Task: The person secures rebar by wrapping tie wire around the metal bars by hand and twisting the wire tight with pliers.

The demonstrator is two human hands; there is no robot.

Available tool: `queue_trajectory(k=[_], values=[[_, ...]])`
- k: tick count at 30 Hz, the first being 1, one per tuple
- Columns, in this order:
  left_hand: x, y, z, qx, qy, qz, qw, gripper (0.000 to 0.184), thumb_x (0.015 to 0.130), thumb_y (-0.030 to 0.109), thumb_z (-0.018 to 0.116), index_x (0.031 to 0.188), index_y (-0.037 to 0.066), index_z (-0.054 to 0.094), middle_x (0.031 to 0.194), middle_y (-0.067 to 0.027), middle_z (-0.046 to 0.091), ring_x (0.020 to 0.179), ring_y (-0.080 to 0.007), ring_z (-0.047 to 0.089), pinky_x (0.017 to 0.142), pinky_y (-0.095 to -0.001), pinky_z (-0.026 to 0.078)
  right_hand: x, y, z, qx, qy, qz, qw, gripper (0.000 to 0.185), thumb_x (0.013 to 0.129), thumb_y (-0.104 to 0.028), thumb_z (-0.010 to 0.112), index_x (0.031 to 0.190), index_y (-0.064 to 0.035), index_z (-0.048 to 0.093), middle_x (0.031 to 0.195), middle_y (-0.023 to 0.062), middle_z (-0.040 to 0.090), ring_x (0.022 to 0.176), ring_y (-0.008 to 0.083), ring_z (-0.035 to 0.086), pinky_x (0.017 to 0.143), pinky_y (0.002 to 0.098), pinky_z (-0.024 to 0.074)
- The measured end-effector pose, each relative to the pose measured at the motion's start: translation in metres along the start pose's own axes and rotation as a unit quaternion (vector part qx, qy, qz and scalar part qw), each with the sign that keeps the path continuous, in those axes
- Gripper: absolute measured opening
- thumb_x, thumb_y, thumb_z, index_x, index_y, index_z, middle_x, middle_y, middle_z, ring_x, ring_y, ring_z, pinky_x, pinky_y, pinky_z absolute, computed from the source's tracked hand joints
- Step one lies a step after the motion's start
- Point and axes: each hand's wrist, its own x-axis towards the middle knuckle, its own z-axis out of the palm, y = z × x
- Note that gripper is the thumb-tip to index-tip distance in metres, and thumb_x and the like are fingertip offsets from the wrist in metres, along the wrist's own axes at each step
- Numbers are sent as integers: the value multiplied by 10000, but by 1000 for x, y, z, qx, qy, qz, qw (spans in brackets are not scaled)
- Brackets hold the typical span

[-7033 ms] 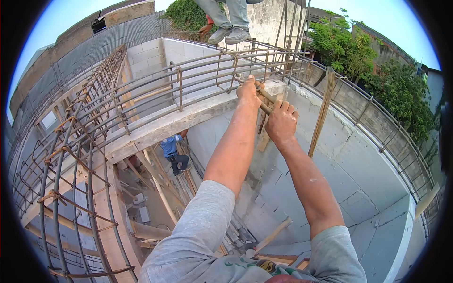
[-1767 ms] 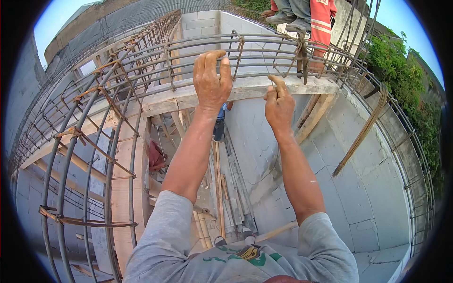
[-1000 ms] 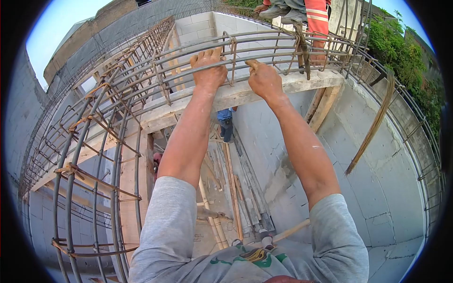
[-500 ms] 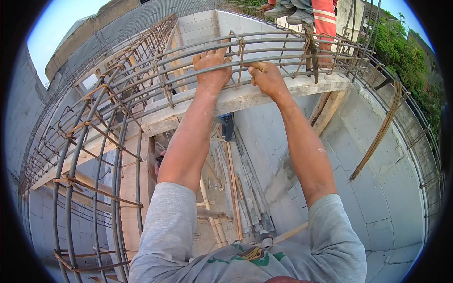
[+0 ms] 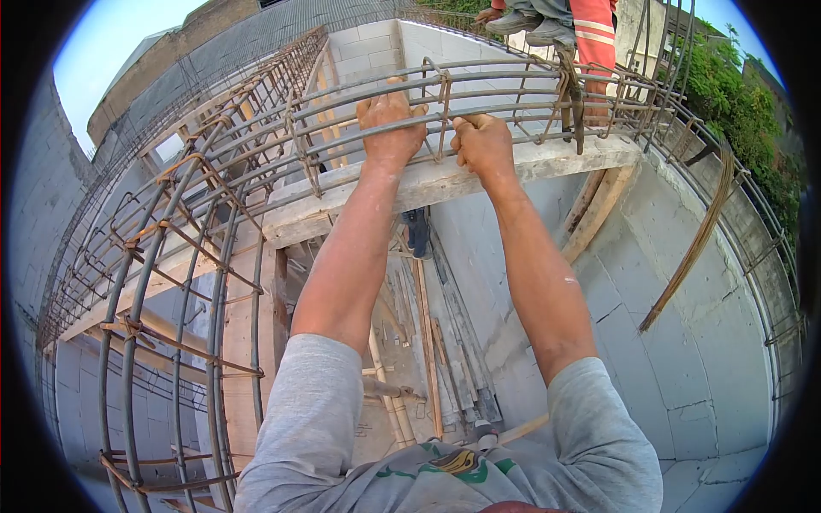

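Observation:
A cage of steel rebar point(image 5: 505, 74), tied with bent stirrups, spans in front of me above a wooden formwork beam point(image 5: 522, 165). My left hand point(image 5: 391, 126) reaches in among the long bars, its fingers curled over one of them and its thumb towards the stirrup point(image 5: 444, 103). Just right of that stirrup, my right hand point(image 5: 484, 147) is closed in a pinch against the lower front bar. Whatever sits between its fingertips is too small or hidden to make out.
Another rebar cage point(image 5: 175, 325) runs down my left side. A person's shoes point(image 5: 547, 32) and red-clothed leg point(image 5: 596, 43) are at the top right. A wire bundle point(image 5: 697, 248) hangs on the right wall. Far below, another person's legs point(image 5: 417, 232) stand near planks point(image 5: 425, 338).
My left hand's raised finger has come down and curled at the bar. My right hand has turned more upright and drawn closer to the stirrup. The view has shifted slightly.

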Motion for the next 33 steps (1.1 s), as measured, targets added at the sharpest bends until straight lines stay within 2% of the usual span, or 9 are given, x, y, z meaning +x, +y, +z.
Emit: queue_trajectory(k=[2, 5, 8, 12, 16, 23, 29, 32, 33], values=[[0, 1, -2, -12, -4, -2, 1000, 491, 796, 301, 698, 1144, -7, 539, 922, -190, 658, 921, -335, 627, 891, -444, 389, -11, -19, -6, 127, -22, 79, 988, 227, 881, -138, 588, 986, 45, 674, 662, 79, 630, 450, 120, 544, 415, 276, 409], [1, 0, -1, -29, 0, -4, 1000, 430, 859, 318, 638, 1122, -6, 535, 895, -200, 652, 893, -348, 625, 873, -446, 384, -13, -15, -11, 153, -32, 61, 986, 230, 875, -132, 588, 1001, 38, 678, 691, 93, 638, 459, 122, 556, 438, 286, 432], [1, -4, 3, -20, 22, 6, 1000, 334, 933, 283, 540, 1105, -3, 526, 853, -193, 647, 879, -354, 616, 832, -458, 374, -11, 2, -17, -61, 28, -77, 995, 200, 852, -144, 583, 976, -42, 702, 834, 188, 682, 800, 331, 667, 731, 402, 508], [2, -5, 4, -22, 14, 3, 1000, 295, 943, 249, 520, 1090, -6, 524, 868, -185, 651, 905, -348, 611, 830, -462, 368, -14, 5, -11, -187, 132, -209, 951, 222, 842, -121, 563, 1000, -63, 707, 815, 189, 664, 833, 357, 642, 772, 427, 496], [1, -5, 3, 14, 22, 1, 1000, 273, 931, 243, 528, 1049, -3, 535, 836, -171, 656, 860, -340, 626, 876, -462, 367, -15, 1, 3, -116, 143, -146, 972, 244, 819, -111, 546, 985, -33, 706, 822, 208, 666, 830, 369, 644, 778, 423, 500], [2, -8, 8, 93, 2, -23, 995, 246, 935, 275, 508, 962, 48, 598, 822, -159, 666, 845, -327, 645, 934, -487, 337, -18, -21, 5, 89, 9, 65, 994, 240, 807, -124, 528, 894, 0, 714, 771, 228, 670, 784, 367, 672, 757, 406, 520], [0, -12, 11, 133, 45, -5, 990, 260, 944, 289, 499, 986, 54, 603, 923, -158, 666, 954, -333, 623, 934, -663, 255, 1, 1, 22, 42, 62, -68, 995, 217, 786, -88, 524, 790, 28, 708, 737, 238, 663, 752, 352, 673, 740, 412, 526], [-2, -10, 10, 133, 39, -24, 990, 290, 944, 300, 499, 985, 30, 596, 937, -160, 664, 949, -327, 626, 941, -672, 245, 9, 11, 22, -24, 70, -99, 992, 191, 771, -65, 542, 800, 14, 713, 762, 229, 666, 761, 364, 664, 748, 422, 526], [-3, -9, 10, 156, 42, -27, 987, 301, 943, 302, 500, 990, 19, 593, 945, -166, 663, 967, -332, 619, 946, -673, 237, 7, 13, 21, -86, 87, -162, 979, 185, 766, -64, 550, 816, 11, 711, 784, 228, 664, 776, 371, 659, 753, 426, 524]])
